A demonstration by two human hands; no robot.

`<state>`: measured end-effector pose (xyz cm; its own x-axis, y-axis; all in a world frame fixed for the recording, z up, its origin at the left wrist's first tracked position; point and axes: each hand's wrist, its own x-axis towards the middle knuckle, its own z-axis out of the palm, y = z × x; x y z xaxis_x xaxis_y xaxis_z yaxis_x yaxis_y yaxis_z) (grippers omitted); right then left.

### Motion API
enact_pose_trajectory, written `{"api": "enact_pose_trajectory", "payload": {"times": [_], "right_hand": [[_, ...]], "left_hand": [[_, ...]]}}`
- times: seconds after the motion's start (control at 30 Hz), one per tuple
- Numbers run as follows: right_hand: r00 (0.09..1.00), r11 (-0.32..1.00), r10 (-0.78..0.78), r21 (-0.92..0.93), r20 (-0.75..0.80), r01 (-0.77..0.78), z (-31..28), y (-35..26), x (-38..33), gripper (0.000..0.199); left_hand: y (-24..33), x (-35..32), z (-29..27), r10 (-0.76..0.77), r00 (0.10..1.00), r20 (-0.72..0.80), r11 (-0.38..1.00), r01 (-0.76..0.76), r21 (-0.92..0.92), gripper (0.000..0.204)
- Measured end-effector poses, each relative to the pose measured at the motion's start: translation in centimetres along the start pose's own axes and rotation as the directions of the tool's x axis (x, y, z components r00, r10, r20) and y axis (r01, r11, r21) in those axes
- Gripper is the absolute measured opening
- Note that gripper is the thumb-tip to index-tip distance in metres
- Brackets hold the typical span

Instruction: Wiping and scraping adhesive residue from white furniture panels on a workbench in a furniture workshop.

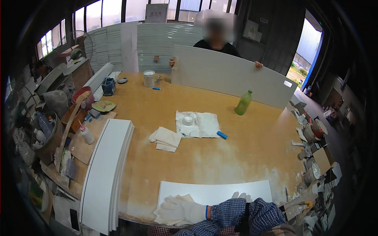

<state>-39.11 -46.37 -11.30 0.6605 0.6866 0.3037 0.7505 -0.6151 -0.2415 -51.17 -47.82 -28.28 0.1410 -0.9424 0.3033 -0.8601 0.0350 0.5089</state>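
Observation:
A white panel point(214, 189) lies on the near edge of the table. My right hand point(183, 210), in a white work glove with a blue cuff, reaches across to the left. It rests flat, fingers stretched, on a folded cream sheet point(186, 197) over the panel's left end; whether that is paper or cloth I cannot tell. Fingertips of my gloved left hand point(241, 196) show spread on the panel, beyond the checked sleeve that hides the rest. Farther in lie cream sheets point(166, 139) and a white-smeared cloth point(202, 124) bearing a small round container point(188, 120).
Stacked white panels point(104, 173) line the left side. A green bottle point(243, 103) stands near the far edge, where another person point(217, 46) holds a large panel point(232, 74) upright. A white tub point(149, 79), blue blocks point(222, 135) and a squeeze bottle point(86, 134) are about. Clutter borders the right edge.

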Motion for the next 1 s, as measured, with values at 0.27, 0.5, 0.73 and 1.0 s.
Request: {"api": "enact_pose_trajectory", "payload": {"times": [0.27,0.5,0.73,1.0], "right_hand": [[0.998,0.998,0.056,0.006,-0.012,-0.056,2.5,0.4,1.9,0.046],[0.986,0.987,0.142,-0.092,0.086,-0.134,1.1,0.6,-4.4,0.037],[0.989,0.995,0.094,0.049,-0.116,-0.088,3.7,1.1,2.5,0.048],[0.945,0.945,0.285,0.119,0.157,-0.305,-0.4,1.4,-1.0,0.059]], "left_hand": [[1.2,-0.7,-0.3,0.05,0.999,-0.007,0.999,-0.05,0.011,0.054],[2.3,-1.8,-1.0,0.084,0.996,-0.014,0.996,-0.084,-0.002,0.053],[2.1,-0.2,-2.4,0.12,0.991,-0.05,0.992,-0.119,0.031,0.051],[1.3,2.4,-4.4,0.157,0.982,-0.105,0.987,-0.152,0.06,0.05]]}}
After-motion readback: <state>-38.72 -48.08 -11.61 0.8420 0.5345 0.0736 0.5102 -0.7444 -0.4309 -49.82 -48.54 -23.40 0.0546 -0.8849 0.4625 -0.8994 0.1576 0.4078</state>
